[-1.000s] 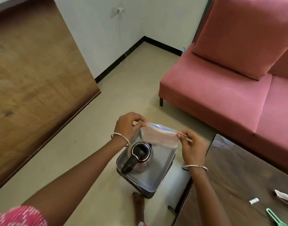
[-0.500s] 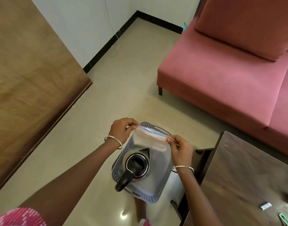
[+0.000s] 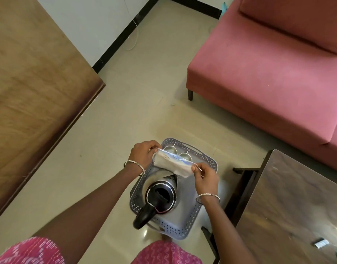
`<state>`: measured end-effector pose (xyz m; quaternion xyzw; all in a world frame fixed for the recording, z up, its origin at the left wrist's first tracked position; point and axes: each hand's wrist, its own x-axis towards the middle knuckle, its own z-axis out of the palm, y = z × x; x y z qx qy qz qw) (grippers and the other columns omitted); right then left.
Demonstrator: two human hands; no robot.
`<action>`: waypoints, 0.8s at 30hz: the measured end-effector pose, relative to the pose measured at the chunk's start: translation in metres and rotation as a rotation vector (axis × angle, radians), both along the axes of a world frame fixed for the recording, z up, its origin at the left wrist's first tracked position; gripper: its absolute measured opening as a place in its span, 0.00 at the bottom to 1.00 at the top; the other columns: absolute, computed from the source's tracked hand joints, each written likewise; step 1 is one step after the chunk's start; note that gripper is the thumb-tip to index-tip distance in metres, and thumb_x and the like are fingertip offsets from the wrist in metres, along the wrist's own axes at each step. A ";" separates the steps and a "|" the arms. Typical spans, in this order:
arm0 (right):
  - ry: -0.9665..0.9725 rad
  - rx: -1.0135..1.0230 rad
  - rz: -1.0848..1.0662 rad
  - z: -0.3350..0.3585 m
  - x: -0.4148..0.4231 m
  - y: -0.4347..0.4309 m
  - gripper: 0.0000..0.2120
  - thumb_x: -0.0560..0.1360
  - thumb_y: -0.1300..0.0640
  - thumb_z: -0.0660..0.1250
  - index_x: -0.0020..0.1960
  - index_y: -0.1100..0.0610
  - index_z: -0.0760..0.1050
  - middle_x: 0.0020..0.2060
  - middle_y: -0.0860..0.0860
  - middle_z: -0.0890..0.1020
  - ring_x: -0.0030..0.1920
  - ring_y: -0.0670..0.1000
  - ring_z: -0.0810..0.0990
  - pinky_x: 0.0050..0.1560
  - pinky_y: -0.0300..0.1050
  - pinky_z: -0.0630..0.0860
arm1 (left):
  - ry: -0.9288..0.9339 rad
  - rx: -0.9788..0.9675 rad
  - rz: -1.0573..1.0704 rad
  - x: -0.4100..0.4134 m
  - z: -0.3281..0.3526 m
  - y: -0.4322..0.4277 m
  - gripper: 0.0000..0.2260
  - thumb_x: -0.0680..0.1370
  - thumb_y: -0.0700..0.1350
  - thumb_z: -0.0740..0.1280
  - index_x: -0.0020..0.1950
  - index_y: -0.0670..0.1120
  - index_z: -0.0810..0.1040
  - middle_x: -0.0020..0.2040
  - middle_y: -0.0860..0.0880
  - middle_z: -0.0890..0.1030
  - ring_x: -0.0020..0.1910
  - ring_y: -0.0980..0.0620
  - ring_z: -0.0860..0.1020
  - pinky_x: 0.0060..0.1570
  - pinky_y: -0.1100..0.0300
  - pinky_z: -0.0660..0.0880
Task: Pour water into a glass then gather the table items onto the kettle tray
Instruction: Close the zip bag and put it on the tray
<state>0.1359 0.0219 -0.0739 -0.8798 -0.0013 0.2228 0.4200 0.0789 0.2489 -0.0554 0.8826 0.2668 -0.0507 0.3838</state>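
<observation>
1. Clear zip pouch (image 3: 171, 164), blue strip along the top, white contents. It hangs over the far half of the kettle tray (image 3: 171, 228), just above the kettle (image 3: 161, 195) spout, not yet resting in the tray.
2. Left hand (image 3: 143, 153) pinches the pouch's left top corner and right hand (image 3: 205, 177) the right one. Fingers are narrow, closed on the plastic. The pouch is stretched flat between them, probably to seal the zip or keep it level for lowering in.
3. Kettle stands upright in the tray's near half, black handle overhanging the near-left rim. That leaves the far half for gathered items.
4. Two steel cups (image 3: 169, 149) sit at the tray's far end, partly behind the pouch.
5. Counter (image 3: 287, 206) is right of the tray. A small foil strip (image 3: 321, 242) lies on it, well apart from the tray, likely next to gather.
6. Pink sofa (image 3: 268, 73) stands beyond the tray.
</observation>
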 end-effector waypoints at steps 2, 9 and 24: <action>0.005 -0.024 -0.005 -0.003 0.005 -0.002 0.04 0.76 0.61 0.69 0.48 0.58 0.83 0.41 0.51 0.85 0.43 0.51 0.83 0.46 0.44 0.76 | -0.002 -0.003 -0.009 0.003 -0.005 -0.003 0.08 0.76 0.38 0.66 0.49 0.48 0.83 0.44 0.52 0.85 0.43 0.53 0.81 0.44 0.63 0.73; -0.035 -0.057 -0.038 -0.004 0.002 -0.008 0.05 0.75 0.62 0.69 0.46 0.55 0.83 0.39 0.49 0.86 0.41 0.50 0.82 0.45 0.42 0.75 | -0.015 -0.002 -0.049 0.006 -0.015 -0.006 0.07 0.76 0.38 0.66 0.48 0.47 0.83 0.45 0.51 0.85 0.43 0.50 0.81 0.45 0.58 0.76; 0.182 -0.082 0.019 -0.014 0.002 0.002 0.13 0.73 0.58 0.71 0.57 0.55 0.80 0.51 0.50 0.84 0.51 0.54 0.82 0.55 0.47 0.77 | 0.003 0.105 0.053 -0.024 -0.022 0.003 0.16 0.77 0.36 0.63 0.63 0.48 0.76 0.57 0.50 0.80 0.49 0.51 0.81 0.49 0.56 0.76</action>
